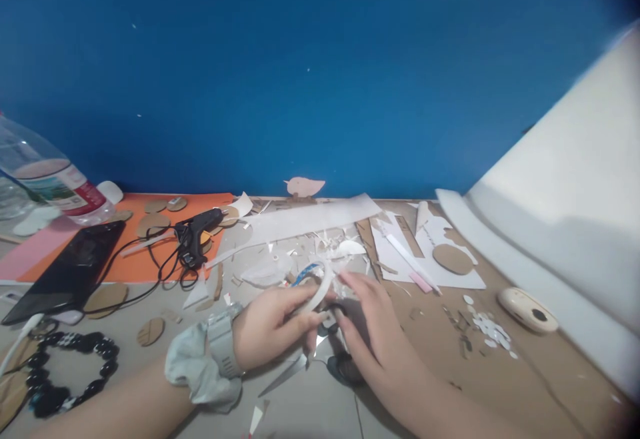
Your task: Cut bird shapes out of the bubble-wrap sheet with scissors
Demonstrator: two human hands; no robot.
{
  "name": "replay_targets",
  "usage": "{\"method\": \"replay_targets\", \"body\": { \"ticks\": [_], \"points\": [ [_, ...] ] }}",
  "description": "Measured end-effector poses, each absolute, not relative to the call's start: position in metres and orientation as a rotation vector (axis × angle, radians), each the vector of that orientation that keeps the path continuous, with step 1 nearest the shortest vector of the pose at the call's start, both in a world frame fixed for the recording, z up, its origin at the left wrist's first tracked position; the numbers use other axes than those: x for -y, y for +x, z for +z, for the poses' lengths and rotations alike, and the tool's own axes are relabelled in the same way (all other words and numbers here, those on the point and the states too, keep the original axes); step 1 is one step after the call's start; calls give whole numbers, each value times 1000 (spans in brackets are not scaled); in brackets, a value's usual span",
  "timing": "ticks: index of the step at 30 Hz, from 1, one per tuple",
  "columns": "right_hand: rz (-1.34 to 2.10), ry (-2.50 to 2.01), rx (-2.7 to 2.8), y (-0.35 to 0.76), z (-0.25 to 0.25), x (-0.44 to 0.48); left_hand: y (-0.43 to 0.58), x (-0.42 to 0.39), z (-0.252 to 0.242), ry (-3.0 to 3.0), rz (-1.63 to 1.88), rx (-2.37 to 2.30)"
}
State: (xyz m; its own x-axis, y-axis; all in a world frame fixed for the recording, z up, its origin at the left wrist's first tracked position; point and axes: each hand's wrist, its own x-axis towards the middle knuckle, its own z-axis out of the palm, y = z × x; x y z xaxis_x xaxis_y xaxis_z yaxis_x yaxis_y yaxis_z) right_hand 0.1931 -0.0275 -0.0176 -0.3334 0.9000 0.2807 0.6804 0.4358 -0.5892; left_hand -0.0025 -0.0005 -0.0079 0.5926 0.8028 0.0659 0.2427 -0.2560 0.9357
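Left hand (273, 325), lower centre, grip pinched on a curved white strip (320, 290); right hand (367, 322) just beside, fingers slack and spread over scissors (289, 373), blades pointing lower left.

Scissors (290, 372) front-centre; glue gun (197, 229) behind-left, phone (70, 269) further left (bottle (50, 182) behind).

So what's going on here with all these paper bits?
A person is busy with both hands at a messy table. Their left hand pinches a curved white strip, and the right hand meets it just above scissors lying on the table. Around them lie white scraps and cardboard circles, with a black glue gun further back.
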Motion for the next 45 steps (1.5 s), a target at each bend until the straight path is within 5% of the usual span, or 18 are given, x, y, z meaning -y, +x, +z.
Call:
{"method": "replay_targets", "body": {
  "ticks": [20, 29, 33, 45],
  "points": [
    [165, -1224, 2345, 194, -21, 26, -2, 2, -9, 1859, 610, -930],
    [312, -1412, 2153, 196, -3, 26, 1, 4, -14, 1709, 748, -934],
    [387, -1419, 2483, 197, 12, 24, 0, 3, -16, 1585, 798, -979],
    [-217, -1095, 2620, 197, -30, 18, -3, -3, -18, 1496, 956, -1138]
  ]
}}
